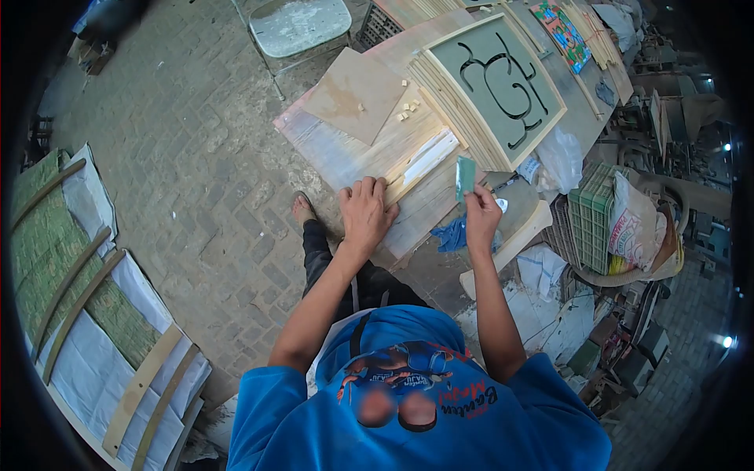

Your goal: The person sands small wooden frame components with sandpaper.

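Observation:
My left hand [365, 212] rests on the near end of a pale wooden piece [404, 174], its fingers bent over the wood. White material [430, 156] lies along the top of that piece. Between the thumb and fingers of my right hand [482, 213] is a small green rectangular piece [465, 178], held upright just right of the wood. Small wooden blocks [408, 108] lie farther back beside a brown board [356, 96]. A stack of framed panels [493, 86] stands behind the wooden piece, the top one bearing black curved lettering.
A blue cloth [451, 235] lies near the table edge below my right hand. Plastic bags [559, 157] and a green crate [593, 206] are to the right. A chair [300, 27] stands behind the table. Curved wooden strips [75, 294] lie at the far left.

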Available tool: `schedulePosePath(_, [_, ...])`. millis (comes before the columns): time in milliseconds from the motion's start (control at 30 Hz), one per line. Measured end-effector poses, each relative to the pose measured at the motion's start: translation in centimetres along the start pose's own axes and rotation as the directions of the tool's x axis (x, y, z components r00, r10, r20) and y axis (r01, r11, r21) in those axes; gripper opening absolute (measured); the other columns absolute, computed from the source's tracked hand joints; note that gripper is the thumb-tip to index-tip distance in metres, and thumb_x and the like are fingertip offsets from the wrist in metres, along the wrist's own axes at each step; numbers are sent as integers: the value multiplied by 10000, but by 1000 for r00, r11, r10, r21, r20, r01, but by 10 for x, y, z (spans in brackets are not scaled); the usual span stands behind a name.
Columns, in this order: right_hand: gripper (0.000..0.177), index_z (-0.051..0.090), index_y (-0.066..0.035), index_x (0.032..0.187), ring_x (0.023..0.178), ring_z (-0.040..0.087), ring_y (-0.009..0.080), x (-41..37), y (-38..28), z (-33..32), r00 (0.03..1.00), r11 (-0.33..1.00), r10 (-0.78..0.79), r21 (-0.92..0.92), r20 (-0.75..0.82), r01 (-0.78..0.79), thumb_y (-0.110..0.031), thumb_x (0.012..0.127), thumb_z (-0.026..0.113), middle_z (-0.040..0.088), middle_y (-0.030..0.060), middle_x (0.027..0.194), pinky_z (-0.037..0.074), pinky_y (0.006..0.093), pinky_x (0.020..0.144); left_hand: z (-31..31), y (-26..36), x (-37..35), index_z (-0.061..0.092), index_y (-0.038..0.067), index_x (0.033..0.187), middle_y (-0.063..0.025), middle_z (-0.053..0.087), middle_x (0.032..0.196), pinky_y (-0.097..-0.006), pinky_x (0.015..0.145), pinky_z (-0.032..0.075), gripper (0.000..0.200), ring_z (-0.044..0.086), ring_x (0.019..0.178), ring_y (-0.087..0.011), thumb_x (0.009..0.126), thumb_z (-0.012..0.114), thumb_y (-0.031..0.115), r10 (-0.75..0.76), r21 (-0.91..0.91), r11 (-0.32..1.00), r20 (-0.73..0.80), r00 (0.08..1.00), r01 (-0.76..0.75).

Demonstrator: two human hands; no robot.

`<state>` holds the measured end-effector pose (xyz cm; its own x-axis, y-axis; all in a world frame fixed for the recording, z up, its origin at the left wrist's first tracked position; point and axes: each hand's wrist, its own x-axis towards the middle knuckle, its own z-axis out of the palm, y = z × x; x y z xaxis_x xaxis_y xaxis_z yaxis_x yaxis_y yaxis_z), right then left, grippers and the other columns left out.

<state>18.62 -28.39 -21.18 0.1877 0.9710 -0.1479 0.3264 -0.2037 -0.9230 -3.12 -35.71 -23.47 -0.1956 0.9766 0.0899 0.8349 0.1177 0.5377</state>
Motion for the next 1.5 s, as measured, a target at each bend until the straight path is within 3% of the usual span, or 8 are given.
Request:
schedulePosePath(167, [201, 701, 15, 1004, 732, 600, 225, 26, -6, 34, 891, 824, -367, -352, 268, 445, -42, 816, 654, 650, 99, 836, 491, 341, 674, -10, 0, -7, 504, 51, 1361, -86, 565, 1073, -400, 868, 358, 794, 530, 996, -253, 684, 809, 332, -33, 32, 999, 29, 999, 32])
schedulePosePath(300, [221, 714, -20, 1022, 740, 603, 217, 31, -11, 48, 797, 665, -487, -439, 358, 604, -19, 813, 643, 670, 106, 884, 493, 319, 680, -29, -7, -23, 491, 46, 1376, -101, 570, 1169, -428, 942, 341, 846, 518, 1070, -271, 664, 824, 361, -82, -35, 996, -12, 997, 82])
schedulePosePath(367, [204, 712, -17, 984, 826, 600, 316, 29, -14, 52, 740, 578, -558, -465, 374, 671, -27, 794, 639, 664, 121, 898, 496, 410, 738, -36, -15, -37, 493, 52, 1374, -101, 568, 1192, -440, 958, 335, 853, 513, 1089, -275, 655, 828, 365, -111, -35, 993, -25, 993, 110])
schedulePosePath(600, [199, 705, -20, 984, 815, 592, 325, 26, -13, 68, 721, 488, -560, -541, 408, 685, -18, 797, 636, 662, 118, 895, 491, 426, 736, -27, -33, -64, 544, 68, 1303, -82, 580, 1181, -447, 935, 342, 687, 524, 1059, -259, 703, 792, 290, -93, -17, 996, -4, 996, 93])
schedulePosePath(867, [170, 696, -11, 935, 781, 605, 337, -29, -19, 85, 586, 488, -583, -334, 562, 806, 17, 775, 646, 663, 131, 885, 496, 430, 707, -16, -43, -64, 573, 63, 1152, -84, 595, 1152, -400, 899, 372, 509, 537, 1024, -270, 694, 759, 183, -7, -158, 987, -74, 997, -5])
schedulePosePath(1167, [138, 690, -9, 913, 844, 609, 351, -5, -8, 69, 686, 467, -536, -505, 492, 726, -27, 781, 651, 667, 152, 898, 493, 430, 765, -3, -45, -70, 547, 34, 1168, -126, 587, 1159, -414, 866, 417, 557, 534, 1011, -318, 666, 773, 123, -40, -249, 968, -148, 988, 2])
schedulePosePath(1267, [169, 699, -11, 939, 847, 613, 343, -53, -5, 81, 562, 481, -558, -315, 611, 818, -26, 776, 656, 672, 152, 912, 495, 432, 761, 0, -45, -72, 537, 16, 1173, -144, 583, 1163, -419, 869, 432, 579, 534, 1002, -332, 654, 782, 98, -46, -296, 955, -171, 984, -7])
schedulePosePath(1500, [180, 692, -6, 949, 821, 611, 332, -21, -17, 72, 673, 576, -589, -352, 447, 738, -22, 771, 669, 661, 145, 908, 502, 432, 724, 5, -51, -75, 532, 6, 1172, -169, 580, 1162, -428, 899, 451, 573, 544, 1030, -353, 665, 788, 85, -40, -338, 940, -231, 972, -42])
